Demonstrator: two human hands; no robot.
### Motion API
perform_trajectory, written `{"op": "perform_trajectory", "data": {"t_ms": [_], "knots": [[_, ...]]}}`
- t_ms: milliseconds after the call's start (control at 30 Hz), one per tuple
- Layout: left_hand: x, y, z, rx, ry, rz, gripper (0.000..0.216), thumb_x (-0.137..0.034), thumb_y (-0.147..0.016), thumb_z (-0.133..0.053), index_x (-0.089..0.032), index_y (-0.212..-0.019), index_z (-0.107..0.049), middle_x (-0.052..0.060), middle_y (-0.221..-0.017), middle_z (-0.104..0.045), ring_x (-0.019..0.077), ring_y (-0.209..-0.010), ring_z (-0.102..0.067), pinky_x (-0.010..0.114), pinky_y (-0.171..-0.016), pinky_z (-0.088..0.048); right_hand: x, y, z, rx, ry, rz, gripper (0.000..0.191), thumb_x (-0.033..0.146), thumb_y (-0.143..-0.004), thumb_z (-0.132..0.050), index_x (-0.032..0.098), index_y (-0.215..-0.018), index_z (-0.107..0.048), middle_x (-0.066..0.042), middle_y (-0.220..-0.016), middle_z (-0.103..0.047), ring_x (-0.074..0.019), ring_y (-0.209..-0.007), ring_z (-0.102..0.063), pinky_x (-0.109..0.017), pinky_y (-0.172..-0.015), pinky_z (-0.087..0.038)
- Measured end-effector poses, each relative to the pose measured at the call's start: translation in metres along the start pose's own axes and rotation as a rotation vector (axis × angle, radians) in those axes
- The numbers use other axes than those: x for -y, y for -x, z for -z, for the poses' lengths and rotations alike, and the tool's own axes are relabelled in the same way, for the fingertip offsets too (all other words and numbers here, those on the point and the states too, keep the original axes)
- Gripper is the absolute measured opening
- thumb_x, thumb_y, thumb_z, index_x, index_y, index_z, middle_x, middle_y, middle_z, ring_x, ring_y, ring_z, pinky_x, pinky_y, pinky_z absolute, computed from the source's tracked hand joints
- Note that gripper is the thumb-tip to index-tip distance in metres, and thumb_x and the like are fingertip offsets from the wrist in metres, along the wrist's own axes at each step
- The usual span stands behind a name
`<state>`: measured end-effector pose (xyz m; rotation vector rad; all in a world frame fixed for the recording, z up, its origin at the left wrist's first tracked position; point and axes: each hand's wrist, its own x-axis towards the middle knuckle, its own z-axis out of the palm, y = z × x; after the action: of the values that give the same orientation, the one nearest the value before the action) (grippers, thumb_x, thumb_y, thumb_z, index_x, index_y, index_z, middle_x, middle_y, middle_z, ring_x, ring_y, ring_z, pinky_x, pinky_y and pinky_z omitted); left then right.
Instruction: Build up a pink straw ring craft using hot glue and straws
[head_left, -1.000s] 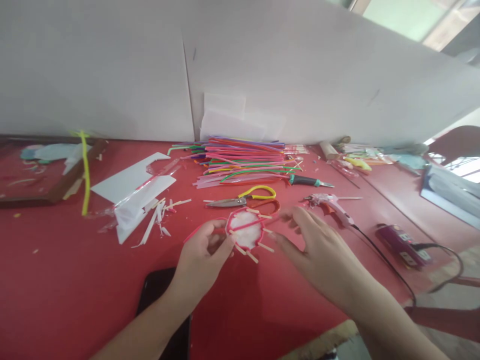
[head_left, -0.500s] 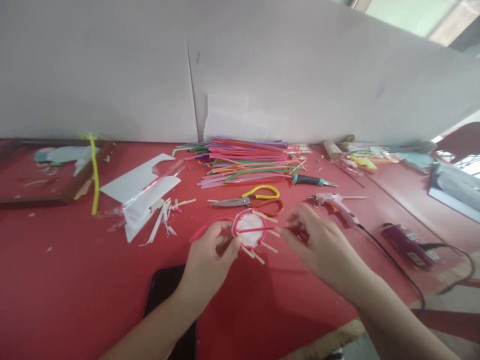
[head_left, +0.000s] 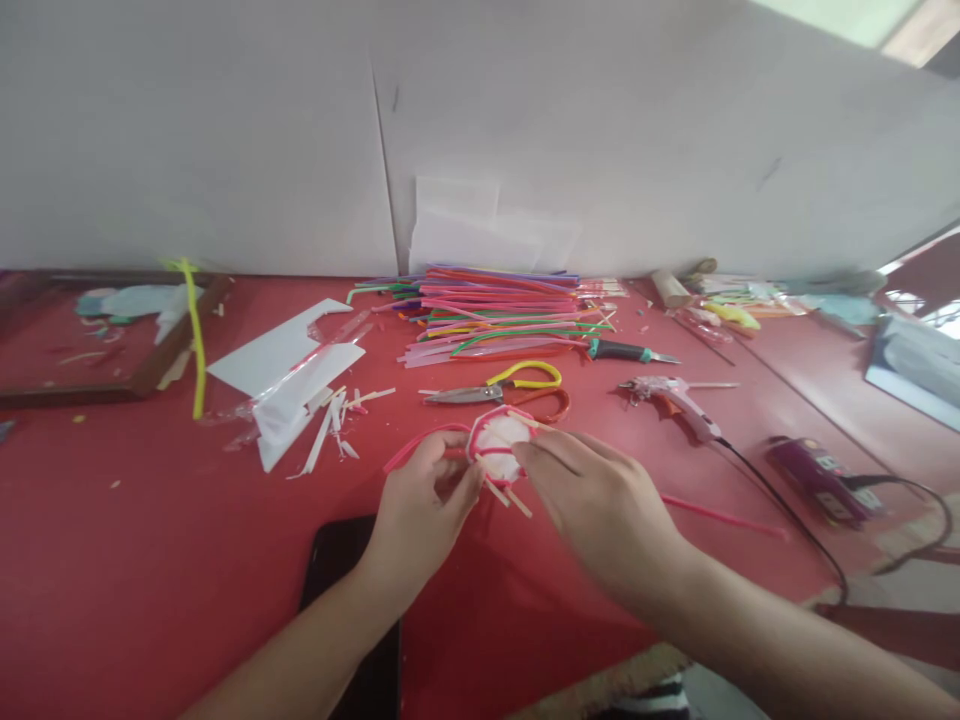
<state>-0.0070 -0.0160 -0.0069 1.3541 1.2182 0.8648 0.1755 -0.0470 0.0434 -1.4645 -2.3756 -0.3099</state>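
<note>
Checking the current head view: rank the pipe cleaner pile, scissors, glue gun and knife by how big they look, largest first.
1. Pipe cleaner pile
2. Scissors and glue gun: too alike to rank
3. Knife

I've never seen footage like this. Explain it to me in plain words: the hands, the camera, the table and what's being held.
There is no machine here, just one person's two bare hands. The camera is worn on that person's head, looking forward and down. The left hand holds a small white disc with a pink rim and pale sticks jutting out. The right hand is at the disc's other side; its fingertips are partly hidden, so its grip is unclear. A pink strand shows beyond it. On the red table lie coloured pipe cleaners, scissors, a knife, a glue gun, white scraps and what looks like a black phone.
</note>
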Motion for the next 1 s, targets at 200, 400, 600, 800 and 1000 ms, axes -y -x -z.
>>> {"op": "perform_trajectory", "data": {"t_ms": [200,400,600,800,1000], "knots": [[-0.004,0.001,-0.001,-0.031,-0.003,0.012,0.028,-0.044,-0.083,-0.067,-0.023,-0.101,-0.061,0.004,-0.083,-0.079,0.0227,-0.074,-0.074,0.032,-0.065,-0.055,-0.001,-0.007,-0.013,-0.091,-0.005,0.015,0.023,0.010,-0.095,-0.050,0.018,-0.084,-0.069,-0.003,-0.081,-0.074,-0.0156,-0.069,-0.065,-0.029,-0.059,-0.044],[-0.002,0.001,0.000,-0.004,0.026,-0.002,0.026,-0.043,-0.085,-0.065,-0.023,-0.101,-0.058,0.003,-0.083,-0.079,0.0204,-0.072,-0.073,0.029,-0.064,-0.053,-0.003,-0.011,-0.018,-0.242,-0.079,0.089,0.028,0.013,-0.099,-0.051,0.017,-0.082,-0.072,-0.002,-0.086,-0.078,-0.0130,-0.070,-0.069,-0.033,-0.066,-0.040],[-0.001,0.003,0.001,0.001,-0.011,-0.010,0.028,-0.043,-0.086,-0.066,-0.022,-0.102,-0.058,0.003,-0.082,-0.078,0.0196,-0.072,-0.072,0.027,-0.062,-0.050,-0.004,-0.010,-0.024,-0.255,-0.070,0.040,0.030,0.015,-0.100,-0.050,0.021,-0.080,-0.071,0.002,-0.086,-0.079,-0.0115,-0.070,-0.068,-0.035,-0.069,-0.033],[-0.006,0.003,0.000,-0.027,-0.087,-0.028,0.024,-0.042,-0.086,-0.066,-0.023,-0.099,-0.060,0.003,-0.079,-0.079,0.0202,-0.070,-0.073,0.026,-0.059,-0.049,-0.005,-0.008,-0.025,-0.213,-0.086,0.025,0.028,0.017,-0.100,-0.053,0.021,-0.080,-0.072,0.002,-0.084,-0.079,-0.0119,-0.069,-0.067,-0.035,-0.069,-0.031],[-0.005,0.005,0.000,-0.016,-0.098,-0.103,0.020,-0.038,-0.087,-0.065,-0.023,-0.100,-0.060,0.002,-0.079,-0.080,0.0197,-0.069,-0.075,0.026,-0.061,-0.053,-0.002,-0.007,-0.026,-0.262,-0.105,0.002,0.030,0.017,-0.102,-0.051,0.020,-0.082,-0.073,0.003,-0.085,-0.080,-0.0109,-0.070,-0.068,-0.035,-0.068,-0.031]]}}
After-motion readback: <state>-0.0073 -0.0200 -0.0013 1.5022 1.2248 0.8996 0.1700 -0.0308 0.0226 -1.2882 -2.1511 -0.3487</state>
